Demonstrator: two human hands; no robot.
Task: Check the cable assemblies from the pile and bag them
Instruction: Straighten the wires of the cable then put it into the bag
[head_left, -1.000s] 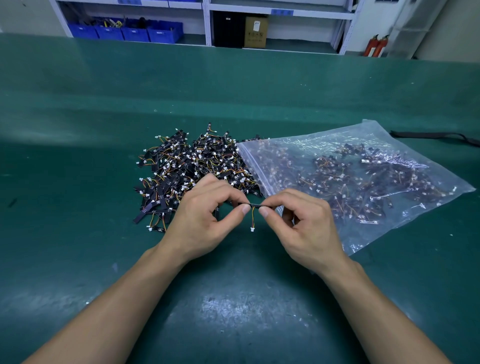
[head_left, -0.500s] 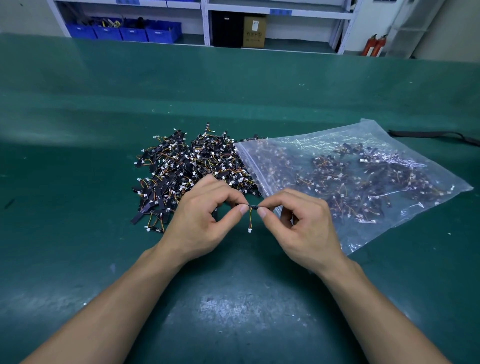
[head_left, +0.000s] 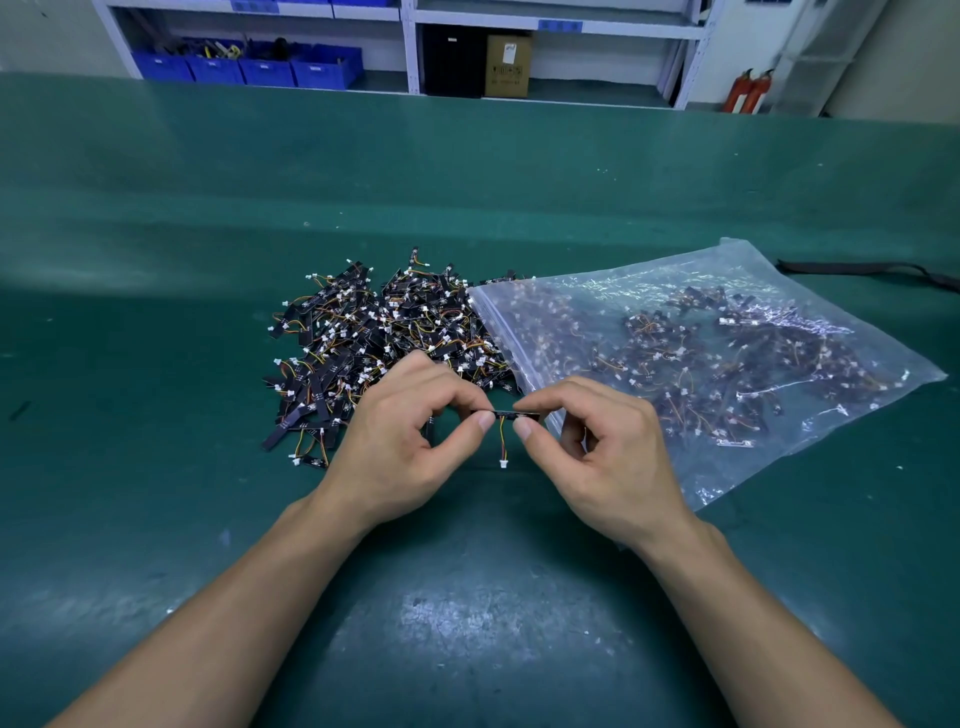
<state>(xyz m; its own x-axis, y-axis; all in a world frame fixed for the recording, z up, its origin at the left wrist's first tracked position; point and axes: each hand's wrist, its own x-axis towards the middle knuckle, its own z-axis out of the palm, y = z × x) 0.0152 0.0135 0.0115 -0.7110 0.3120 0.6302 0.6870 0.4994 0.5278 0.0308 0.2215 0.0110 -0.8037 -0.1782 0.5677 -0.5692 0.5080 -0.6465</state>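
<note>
Step in hand: by my judgement, inspection of a single cable assembly (head_left: 511, 414), held up between both hands just above the green bench mat (head_left: 467, 182).
Left hand (head_left: 410, 441): thumb and forefinger clamped on the left end of the black strip; the other fingers are curled under.
Right hand (head_left: 597, 447): thumb and forefinger clamped on the right end.
Cable assembly: the strip is level, and thin orange and yellow wires drop from it to a white connector (head_left: 503, 464) that hangs free.
Pile (head_left: 384, 343): unchecked assemblies at 11 o'clock from the hands, touching the bag's edge.
Zip bag (head_left: 727, 364): flat at 2 o'clock and already well filled. Its zip edge faces the pile; I cannot tell whether it is open.
Doing it well: grip only the ends so the strip face and wire joints stay visible, roll it to see both sides, and avoid tugging the wires.
</note>
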